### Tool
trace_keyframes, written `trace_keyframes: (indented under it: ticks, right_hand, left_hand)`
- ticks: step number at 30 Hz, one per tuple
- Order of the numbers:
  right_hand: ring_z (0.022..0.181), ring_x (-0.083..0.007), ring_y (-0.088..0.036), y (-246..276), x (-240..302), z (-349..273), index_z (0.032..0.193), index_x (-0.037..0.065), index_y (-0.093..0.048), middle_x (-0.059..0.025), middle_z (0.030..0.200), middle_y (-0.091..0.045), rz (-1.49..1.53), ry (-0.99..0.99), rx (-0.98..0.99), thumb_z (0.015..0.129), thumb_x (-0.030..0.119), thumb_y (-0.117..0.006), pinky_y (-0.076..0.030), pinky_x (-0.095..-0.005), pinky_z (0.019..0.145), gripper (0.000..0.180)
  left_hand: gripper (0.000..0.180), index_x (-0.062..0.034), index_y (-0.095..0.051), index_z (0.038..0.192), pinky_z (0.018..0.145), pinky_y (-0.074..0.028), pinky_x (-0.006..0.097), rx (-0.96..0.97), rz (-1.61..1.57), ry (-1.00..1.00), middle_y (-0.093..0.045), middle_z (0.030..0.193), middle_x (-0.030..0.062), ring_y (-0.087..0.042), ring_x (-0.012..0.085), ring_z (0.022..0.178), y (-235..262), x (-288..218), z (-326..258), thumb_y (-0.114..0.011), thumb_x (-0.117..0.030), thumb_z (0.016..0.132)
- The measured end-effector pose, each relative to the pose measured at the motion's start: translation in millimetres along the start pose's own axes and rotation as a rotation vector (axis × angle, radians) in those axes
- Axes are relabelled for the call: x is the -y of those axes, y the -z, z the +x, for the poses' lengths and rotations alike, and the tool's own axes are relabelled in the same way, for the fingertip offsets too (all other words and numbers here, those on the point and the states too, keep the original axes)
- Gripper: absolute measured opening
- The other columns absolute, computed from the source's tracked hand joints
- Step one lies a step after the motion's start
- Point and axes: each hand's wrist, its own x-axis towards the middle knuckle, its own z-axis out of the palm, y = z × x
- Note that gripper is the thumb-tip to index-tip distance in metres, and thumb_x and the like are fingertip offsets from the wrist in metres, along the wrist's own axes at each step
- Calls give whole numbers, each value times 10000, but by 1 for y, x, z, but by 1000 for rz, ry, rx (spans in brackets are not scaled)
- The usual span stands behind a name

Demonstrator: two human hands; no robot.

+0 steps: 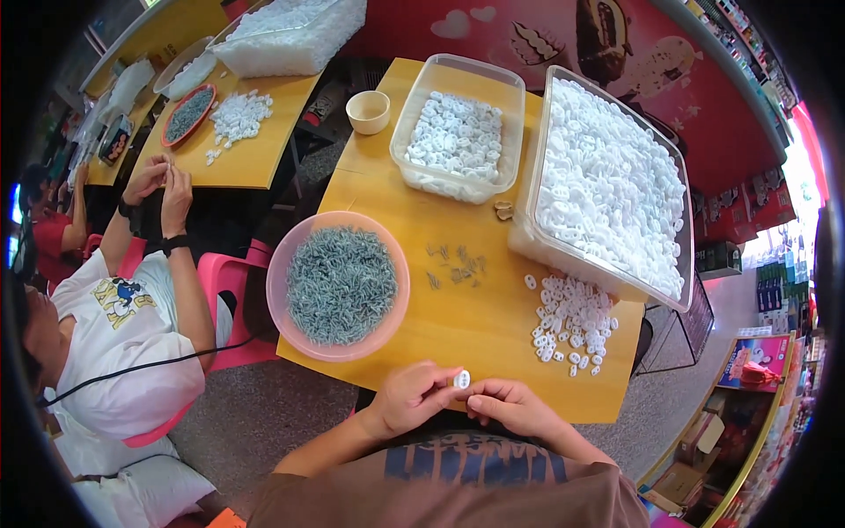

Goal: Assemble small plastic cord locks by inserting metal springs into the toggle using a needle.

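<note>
Between the thumb and fingers of my left hand (pixel 409 400) is a small white oval plastic piece with holes (pixel 462 379), held at the table's near edge. Close beside it, my right hand (pixel 515 407) has its fingers curled and pinched together; whatever they may grip is too small to make out. A pink bowl (pixel 278 308) full of small grey screw-like pieces (pixel 341 286) stands to the left. Several more grey pieces (pixel 458 264) lie loose mid-table. A pile of white oval pieces (pixel 572 321) spreads over the right side.
A large clear bin (pixel 607 283) heaped with white pieces stands at the right, and a smaller clear tub (pixel 453 187) at the back. Near that tub is a cream cup (pixel 368 113). At left, a co-worker (pixel 132 326) sits by another yellow table (pixel 255 158).
</note>
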Motion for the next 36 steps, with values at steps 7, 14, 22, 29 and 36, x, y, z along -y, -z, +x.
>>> trace_keyframes:
  ticks: [7,14,22,29,36]
  right_hand:
    - [647,-86,-506,24,-5,5,966,11,-561,-29,768,-555,149,-40,84,875,152,-499,-426,-202,615,179]
    - [671,-153,-536,41,-12,10,949,-4,-550,-83,792,-572,611,98,207,864,98,-488,-439,-250,637,146]
    - [703,-110,-529,44,-23,6,987,7,-528,-58,830,-557,543,66,247,867,136,-498,-428,-216,659,179]
    - [712,-90,-539,44,-9,7,972,9,-541,-56,854,-571,369,21,263,861,128,-512,-438,-212,680,165]
    - [810,-240,-546,38,-16,10,953,20,-540,-95,882,-566,-342,587,246,847,102,-501,-430,-317,718,139]
  left_hand:
    - [194,-8,-585,928,500,-383,205,-207,124,11,-529,679,14,-484,86,549,22,-22,54,-635,-66,751]
    - [297,24,-530,1079,519,-359,149,-493,-319,187,-485,689,-49,-419,13,582,40,-47,159,-582,-85,807]
    - [346,21,-497,1125,526,-379,180,-323,-20,271,-504,718,14,-464,53,589,2,-21,81,-566,-45,793]
    - [181,12,-583,934,548,-412,219,-270,232,188,-538,729,61,-505,117,588,-20,-3,7,-585,5,752]
    - [343,-29,-597,932,508,-394,283,28,660,-249,-560,711,57,-519,192,579,-35,17,8,-704,-78,609]
